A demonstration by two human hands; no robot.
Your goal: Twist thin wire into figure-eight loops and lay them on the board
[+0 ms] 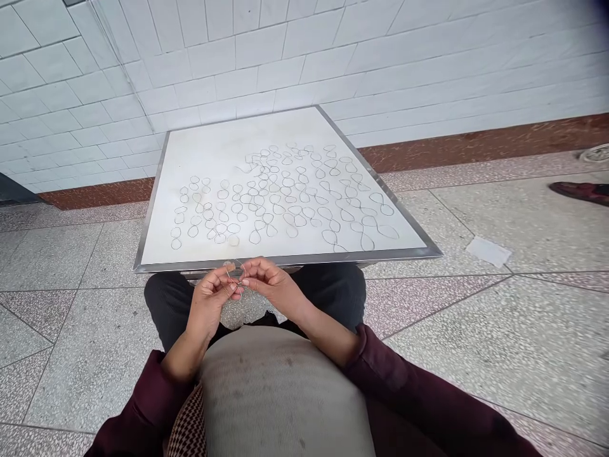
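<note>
Just in front of the table's near edge, my left hand (212, 293) and my right hand (272, 284) meet, both closed on one thin wire loop (242, 263). The wire curves up above the fingertips, and a smaller curve shows below them. Thumb and fingers of each hand pinch it near its middle. On the white tabletop (204, 149) beyond lie many thin wire pieces (285, 190), mostly twisted into figure-eight shapes. Larger ones sit toward the right, smaller ones toward the left. The exact twist between my fingertips is too small to make out.
A metal rim (290, 259) edges the table, which stands against a white tiled wall (261, 57). My knees are under its near side. On the speckled floor (451, 317) at right lies a white paper (489, 251). Another person's shoe (580, 192) shows at the far right.
</note>
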